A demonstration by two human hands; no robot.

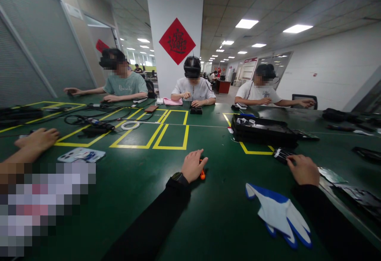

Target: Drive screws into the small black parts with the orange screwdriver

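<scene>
My left hand (192,166) rests low over the green table, its thumb across a small orange tool (203,174) and its index finger stretched forward. The tool's exact kind is partly hidden by the hand. To the right, my right hand (304,169) has its fingertips closed on the near edge of a small flat black module (280,154) with pale stripes. A white glove with blue edging (279,213) lies flat between my forearms.
Behind the module sits a stack of black trays (262,130). Circuit boards (331,175) lie beyond my right forearm. A phone (81,155), a white cable coil (130,125) and black cables (95,124) lie to the left. A co-worker's hand (38,140) rests at far left; three people sit opposite.
</scene>
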